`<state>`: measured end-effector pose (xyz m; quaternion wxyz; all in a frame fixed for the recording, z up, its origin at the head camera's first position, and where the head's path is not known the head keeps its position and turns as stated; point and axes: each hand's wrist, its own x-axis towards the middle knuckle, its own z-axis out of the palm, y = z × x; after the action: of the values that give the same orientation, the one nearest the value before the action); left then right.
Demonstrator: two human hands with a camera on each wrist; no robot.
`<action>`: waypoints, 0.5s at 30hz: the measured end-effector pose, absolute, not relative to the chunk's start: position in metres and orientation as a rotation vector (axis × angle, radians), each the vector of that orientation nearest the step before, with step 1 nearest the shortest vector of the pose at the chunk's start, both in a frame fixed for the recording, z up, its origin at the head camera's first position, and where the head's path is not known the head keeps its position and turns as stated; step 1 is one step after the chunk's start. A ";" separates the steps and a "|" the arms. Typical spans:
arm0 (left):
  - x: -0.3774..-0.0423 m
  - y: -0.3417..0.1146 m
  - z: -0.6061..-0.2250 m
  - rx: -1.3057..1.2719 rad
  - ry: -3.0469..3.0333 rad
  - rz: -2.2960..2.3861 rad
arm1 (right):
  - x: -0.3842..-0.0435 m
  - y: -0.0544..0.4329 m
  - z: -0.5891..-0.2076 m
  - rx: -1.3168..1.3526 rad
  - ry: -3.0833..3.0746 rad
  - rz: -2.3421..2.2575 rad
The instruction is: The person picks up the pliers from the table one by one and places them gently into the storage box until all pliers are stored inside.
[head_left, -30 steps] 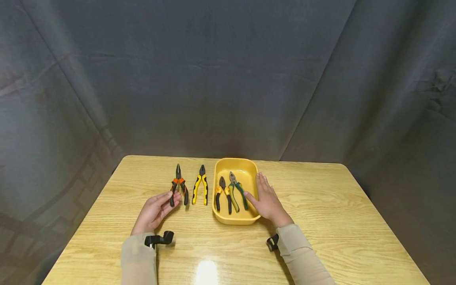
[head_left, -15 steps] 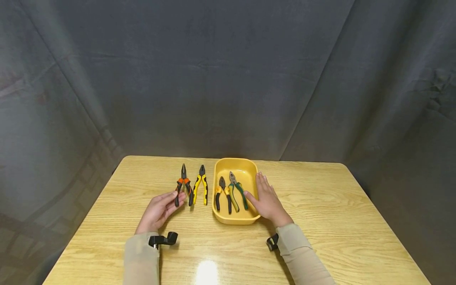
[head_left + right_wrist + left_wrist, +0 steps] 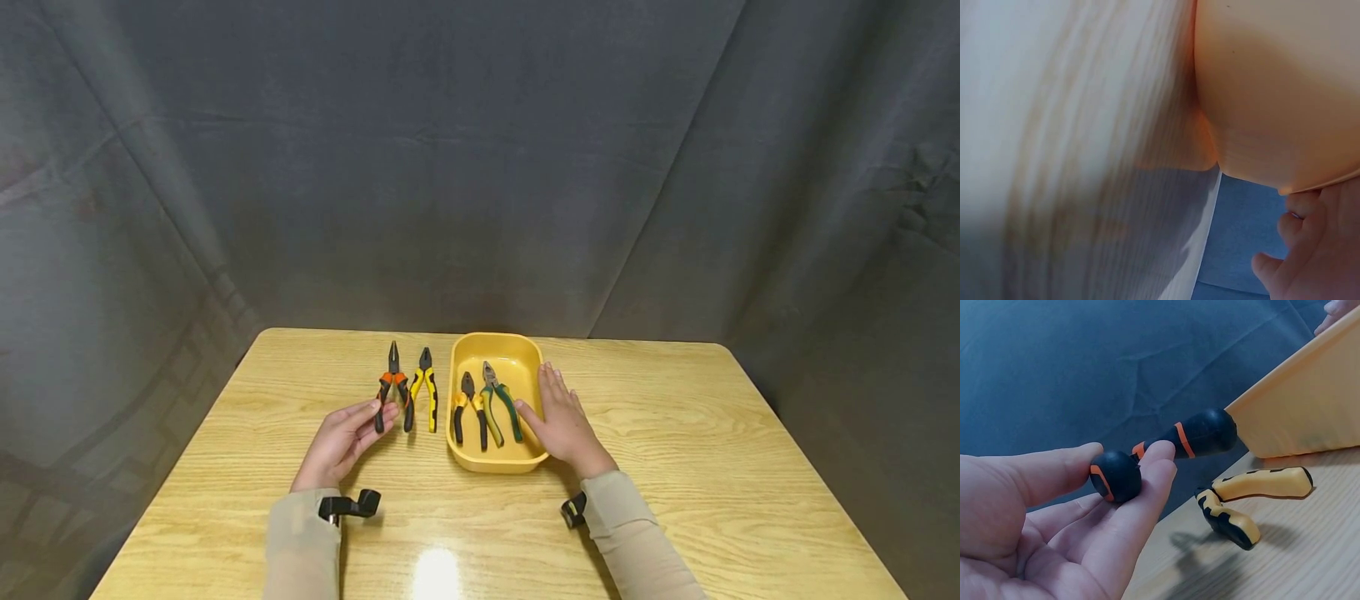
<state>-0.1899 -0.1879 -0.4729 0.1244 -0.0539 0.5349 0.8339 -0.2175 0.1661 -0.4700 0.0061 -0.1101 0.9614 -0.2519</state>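
My left hand [image 3: 341,442] pinches one handle of long-nose pliers [image 3: 387,379] with black and orange grips, between thumb and fingers. In the left wrist view these pliers [image 3: 1116,476] are raised off the table, their jaws hidden. Just right of them, yellow and black pliers [image 3: 432,408] lie on the table with handles spread. My right hand [image 3: 562,425] rests along the right rim of a yellow plastic bin [image 3: 498,467], fingers straight and thumb over the rim. Inside lie pliers with orange-yellow and black handles [image 3: 482,421] and pliers with green handles [image 3: 510,412].
The wooden table [image 3: 712,467] ends at a back edge just behind the tools, with a dark grey curtain [image 3: 480,167] beyond. Each wrist carries a black camera mount; the left one [image 3: 351,505] sits low over the table.
My left hand has moved right with the long-nose pliers, toward the yellow and black pair; in the head view the two now overlap slightly. My right hand has stayed on the bin.
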 end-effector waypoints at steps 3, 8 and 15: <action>-0.189 -0.187 -0.471 -0.152 1.553 2.426 | -0.217 0.166 -0.470 -0.351 3.010 -0.793; -0.189 -0.186 -0.470 -0.157 1.535 2.423 | -0.216 0.166 -0.468 -0.358 3.009 -0.788; -0.189 -0.181 -0.468 -0.151 1.539 2.420 | -0.216 0.166 -0.468 -0.369 3.010 -0.770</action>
<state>-0.1886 -0.1807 -0.4685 0.1344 -0.0520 0.5311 0.8350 -0.2156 0.1661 -0.4675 0.0065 -0.1178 0.9620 -0.2461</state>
